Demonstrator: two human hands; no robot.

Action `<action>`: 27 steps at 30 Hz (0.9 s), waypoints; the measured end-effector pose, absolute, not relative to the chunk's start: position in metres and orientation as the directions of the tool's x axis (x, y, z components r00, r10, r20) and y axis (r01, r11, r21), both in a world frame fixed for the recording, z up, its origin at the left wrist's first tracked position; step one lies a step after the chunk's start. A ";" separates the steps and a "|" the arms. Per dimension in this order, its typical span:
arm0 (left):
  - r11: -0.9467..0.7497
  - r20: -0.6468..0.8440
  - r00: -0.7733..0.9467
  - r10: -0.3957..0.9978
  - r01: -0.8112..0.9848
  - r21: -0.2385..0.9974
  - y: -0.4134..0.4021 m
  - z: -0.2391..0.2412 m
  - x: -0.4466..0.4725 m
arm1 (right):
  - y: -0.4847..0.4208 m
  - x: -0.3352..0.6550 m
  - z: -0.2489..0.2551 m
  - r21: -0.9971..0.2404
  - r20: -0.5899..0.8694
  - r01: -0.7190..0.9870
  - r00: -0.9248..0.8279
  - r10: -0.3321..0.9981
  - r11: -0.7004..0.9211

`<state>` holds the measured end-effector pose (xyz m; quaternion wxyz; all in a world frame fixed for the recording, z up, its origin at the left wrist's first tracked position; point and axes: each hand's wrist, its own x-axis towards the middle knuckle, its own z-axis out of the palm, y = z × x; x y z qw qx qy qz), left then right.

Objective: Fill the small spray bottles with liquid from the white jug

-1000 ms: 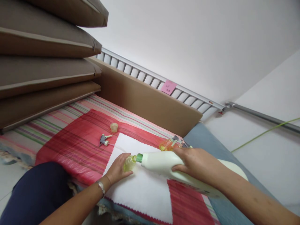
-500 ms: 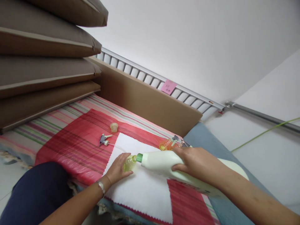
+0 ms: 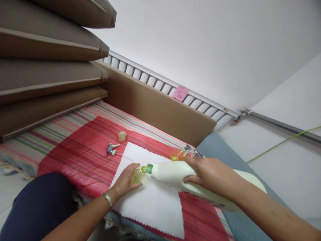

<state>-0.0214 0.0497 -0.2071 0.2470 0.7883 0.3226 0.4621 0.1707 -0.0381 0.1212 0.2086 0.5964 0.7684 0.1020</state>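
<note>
My right hand (image 3: 209, 174) grips a large white bottle (image 3: 173, 175) tipped on its side, its green neck (image 3: 149, 168) touching the mouth of a small yellow bottle (image 3: 138, 174). My left hand (image 3: 125, 182) is closed round that small bottle, which stands on a white cloth (image 3: 150, 204). The cloth lies on a red striped mat (image 3: 82, 154). A grey and green spray head (image 3: 111, 149) and a small beige cap (image 3: 122, 136) lie on the mat to the left.
Another yellow spray bottle (image 3: 180, 154) lies behind the white bottle. Brown cushions (image 3: 47, 70) are stacked at the left, and a cardboard panel (image 3: 155, 107) stands along the back. A white rail with a pink note (image 3: 180, 93) runs along the wall. My dark-clothed knee (image 3: 37, 207) is at lower left.
</note>
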 end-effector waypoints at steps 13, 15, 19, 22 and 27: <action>-0.661 0.564 0.357 0.745 0.272 0.700 0.050 -0.205 -0.022 | -0.038 0.166 0.125 0.405 -0.209 0.874 -0.197 0.958 0.268; -0.657 0.561 0.356 0.748 0.272 0.703 0.050 -0.204 -0.022 | -0.037 0.165 0.126 0.404 -0.213 0.876 -0.192 0.958 0.265; -0.649 0.553 0.355 0.754 0.272 0.711 0.049 -0.203 -0.022 | -0.037 0.162 0.128 0.400 -0.213 0.878 -0.190 0.958 0.263; -0.642 0.545 0.356 0.759 0.272 0.717 0.049 -0.202 -0.023 | -0.038 0.160 0.129 0.401 -0.212 0.878 -0.190 0.959 0.263; -0.631 0.535 0.352 0.768 0.269 0.728 0.048 -0.201 -0.023 | -0.037 0.157 0.131 0.404 -0.203 0.881 -0.175 0.964 0.245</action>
